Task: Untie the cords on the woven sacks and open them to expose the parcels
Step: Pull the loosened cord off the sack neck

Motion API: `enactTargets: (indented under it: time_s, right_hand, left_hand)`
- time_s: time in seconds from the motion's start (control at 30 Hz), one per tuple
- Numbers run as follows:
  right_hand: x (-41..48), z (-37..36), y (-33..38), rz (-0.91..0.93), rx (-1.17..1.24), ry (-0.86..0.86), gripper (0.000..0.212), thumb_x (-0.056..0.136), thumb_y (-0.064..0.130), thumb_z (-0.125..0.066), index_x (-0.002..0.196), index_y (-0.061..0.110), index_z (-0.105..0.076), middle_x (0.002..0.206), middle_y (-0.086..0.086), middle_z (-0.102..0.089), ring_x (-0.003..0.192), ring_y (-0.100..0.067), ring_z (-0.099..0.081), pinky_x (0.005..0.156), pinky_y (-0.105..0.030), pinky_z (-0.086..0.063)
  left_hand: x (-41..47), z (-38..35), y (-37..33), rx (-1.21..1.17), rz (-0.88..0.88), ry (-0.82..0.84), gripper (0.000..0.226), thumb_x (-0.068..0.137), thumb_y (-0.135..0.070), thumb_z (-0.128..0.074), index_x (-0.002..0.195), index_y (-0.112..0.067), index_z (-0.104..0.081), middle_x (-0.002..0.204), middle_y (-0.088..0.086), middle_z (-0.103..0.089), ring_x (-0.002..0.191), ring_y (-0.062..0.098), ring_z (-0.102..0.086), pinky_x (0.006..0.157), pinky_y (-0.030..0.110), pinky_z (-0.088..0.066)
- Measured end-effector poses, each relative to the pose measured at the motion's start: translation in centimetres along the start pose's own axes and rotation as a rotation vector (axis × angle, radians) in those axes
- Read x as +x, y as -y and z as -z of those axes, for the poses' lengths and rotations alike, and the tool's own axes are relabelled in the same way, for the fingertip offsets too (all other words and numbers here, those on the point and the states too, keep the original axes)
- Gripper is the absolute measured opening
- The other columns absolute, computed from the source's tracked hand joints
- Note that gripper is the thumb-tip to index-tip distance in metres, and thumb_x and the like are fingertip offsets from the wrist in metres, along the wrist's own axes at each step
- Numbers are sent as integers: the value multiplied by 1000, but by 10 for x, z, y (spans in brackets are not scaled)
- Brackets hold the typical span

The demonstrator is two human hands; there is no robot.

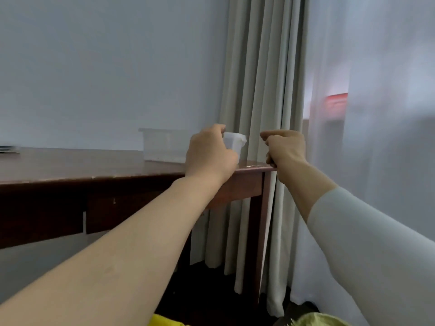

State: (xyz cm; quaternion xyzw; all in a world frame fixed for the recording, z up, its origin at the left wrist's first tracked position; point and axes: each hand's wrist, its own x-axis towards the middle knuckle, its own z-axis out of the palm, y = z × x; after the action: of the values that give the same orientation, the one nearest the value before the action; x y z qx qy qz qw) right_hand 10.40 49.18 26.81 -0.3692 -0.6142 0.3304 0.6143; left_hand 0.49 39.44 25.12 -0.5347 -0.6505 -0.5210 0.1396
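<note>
Though it shows barely, yellow-green sack [318, 320], crinkled

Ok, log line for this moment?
left hand: curled by tub, grip unclear | right hand: curled, nothing seen held | sacks: maybe the yellow bits at bottom edge | cords: not in view

Both arms reach forward and up, wrists near each other. The left grip [209, 152] shows its back, fingers curled away (whether they hold anything is hidden). The right grip [283, 149] is fisted, thumb pressed to forefinger; a pale sleeve [367, 243] covers that forearm's upper part.
</note>
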Motion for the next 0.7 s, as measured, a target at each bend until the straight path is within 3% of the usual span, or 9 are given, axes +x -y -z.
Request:
enactTargets:
  time_s: [0.1,0.2,0.27,0.43,0.57,0.7]
  right_hand:
    - [-30,22,-34,-121,78,-21,39,81,-7,-40,93,13,-71,86,-5,-67,38,-14,-42,35,-17,-34]
    - [-67,44,-71,-250,69,-16,35,82,-6,-42,91,12,-71,71,-5,-64,35,-13,-41,35,-18,-34]
    - [-94,59,-95,-343,60,2,31,84,-4,-44,89,11,-71,75,-5,-66,31,-10,-42,37,-20,-36]
    - [-155,100,-153,-528,147,-21,29,83,-7,-45,82,6,-71,79,-10,-70,34,-9,-47,41,-22,-38]
    - [-189,124,-193,-610,170,-105,28,83,-7,-45,87,5,-70,87,-9,-71,38,-9,-54,39,-20,-38]
    - [-214,150,-224,-619,130,-178,29,83,-6,-45,77,11,-68,83,-7,-68,54,-12,-58,41,-18,-39]
  left_hand:
    - [-36,-26,-2,-82,-74,-16,49,83,0,-49,129,-16,-50,127,1,-55,121,17,-46,93,21,-34]
    - [-75,-59,4,-144,2,78,49,81,2,-46,124,-20,-55,119,-3,-59,114,15,-50,96,24,-40]
    - [-105,-81,9,-198,91,167,51,80,4,-44,122,-22,-57,116,-4,-61,111,15,-53,96,31,-46]
    - [-177,-124,25,-298,300,296,47,80,7,-43,116,-16,-62,109,0,-66,106,16,-58,95,32,-48]
    - [-230,-149,33,-352,438,353,46,77,8,-44,113,-14,-64,102,0,-67,100,14,-60,93,30,-48]
    - [-277,-171,40,-415,540,421,41,79,5,-49,113,-14,-64,100,-2,-66,98,14,-61,93,32,-50]
